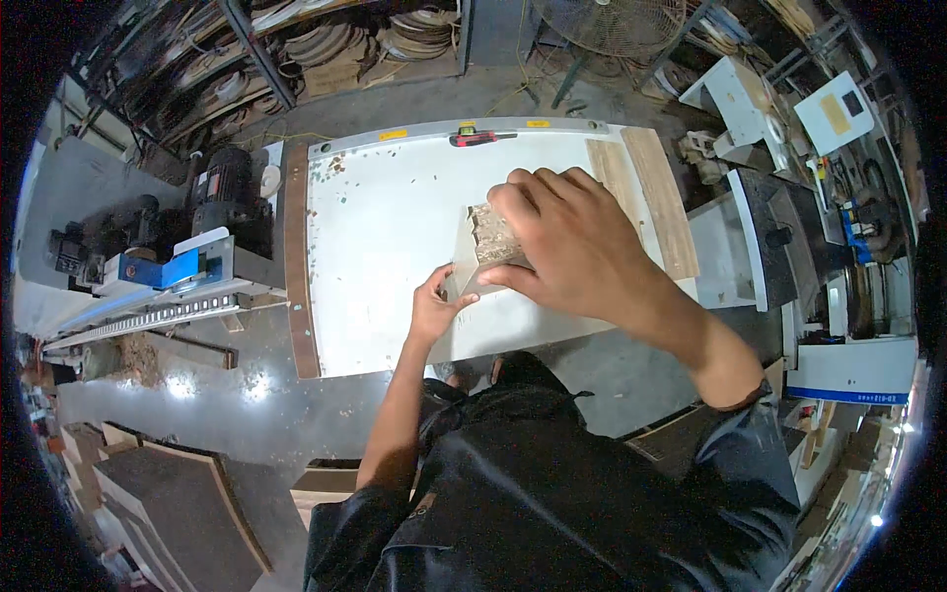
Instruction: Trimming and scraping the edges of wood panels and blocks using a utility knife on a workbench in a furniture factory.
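Observation:
A chipboard piece (492,235), with a rough brown face and a jagged left edge, is tilted up above the white board on the worktable (380,247). My right hand (582,237) reaches over its top, fingers curled and thumb along its lower side, closed on it. Part of the piece is hidden behind that hand. My left hand (434,304) grips the piece's lower left corner between thumb and fingers. Beyond my hands, a red and black utility knife (481,138) lies against a long metal straightedge (424,135) at the table's far edge.
Wood-grain strips (659,202) lie along the table's right side, and a brown strip (299,257) edges its left. Small chips (326,183) are scattered at the far left corner. A machine with a motor (222,192) stands left; a large fan (612,22) stands beyond the table.

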{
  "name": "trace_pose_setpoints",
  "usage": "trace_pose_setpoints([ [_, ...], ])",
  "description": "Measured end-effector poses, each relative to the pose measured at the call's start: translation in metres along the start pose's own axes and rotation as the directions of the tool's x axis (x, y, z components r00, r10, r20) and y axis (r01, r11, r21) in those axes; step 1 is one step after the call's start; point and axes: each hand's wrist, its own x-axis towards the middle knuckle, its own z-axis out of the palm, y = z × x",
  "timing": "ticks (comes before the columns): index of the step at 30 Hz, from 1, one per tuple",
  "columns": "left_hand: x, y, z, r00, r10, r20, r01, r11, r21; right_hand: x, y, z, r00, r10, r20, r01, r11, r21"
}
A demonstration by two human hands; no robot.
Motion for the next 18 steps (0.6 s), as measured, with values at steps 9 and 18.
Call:
trace_pose_setpoints([
  [9,-0.076,-0.04,-0.034,0.75,-0.648,0.135,0.566,0.523,-0.638,0.006,0.018,0.012,0.977,-0.077,-0.198,0.09,0.994,0.057],
  [18,-0.158,-0.014,0.035,0.793,-0.609,0.03,0.24,0.267,-0.933,0.015,0.029,0.011,0.979,-0.097,-0.178,0.113,0.99,0.083],
])
